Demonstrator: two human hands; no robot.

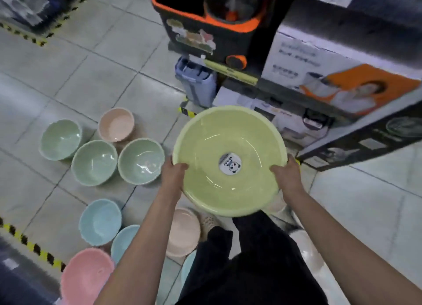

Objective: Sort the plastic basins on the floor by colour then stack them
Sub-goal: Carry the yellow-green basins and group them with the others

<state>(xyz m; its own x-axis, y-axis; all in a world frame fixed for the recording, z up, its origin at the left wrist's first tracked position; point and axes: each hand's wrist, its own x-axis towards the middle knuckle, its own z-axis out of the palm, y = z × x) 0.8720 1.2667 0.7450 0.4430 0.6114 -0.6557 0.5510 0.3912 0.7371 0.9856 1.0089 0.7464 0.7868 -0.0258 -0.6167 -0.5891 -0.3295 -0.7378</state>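
Okay, shop aisle with a grey tiled floor (96, 80), yellow-black hazard tape (34, 245) along the near-left edge and again far left. Nearest are the person's dark trousers (251, 263), then one pink basin (86, 279) at bottom left by the tape. Two blue basins (100, 222) sit just beside each other; a pale blue sliver by the trousers may be a third, cannot tell. One near peach basin (182, 232) is at the feet, partly hidden by the left arm. One yellow-green basin (228, 186) is held up off the floor, mouth up, round sticker (230, 164) in its bottom. Left hand (173, 171) and right hand (288, 174) grasp opposite sides of its rim, thumbs hooked inside, other fingers hidden underneath. Three green basins (94, 163) stand on the floor left of it, close together, with one far peach basin (116, 124) just behind them. Farthest is shelving on the right with printed boxes (342, 76), one grey-blue bucket (196, 80) and one black-orange mop bucket (205, 19)
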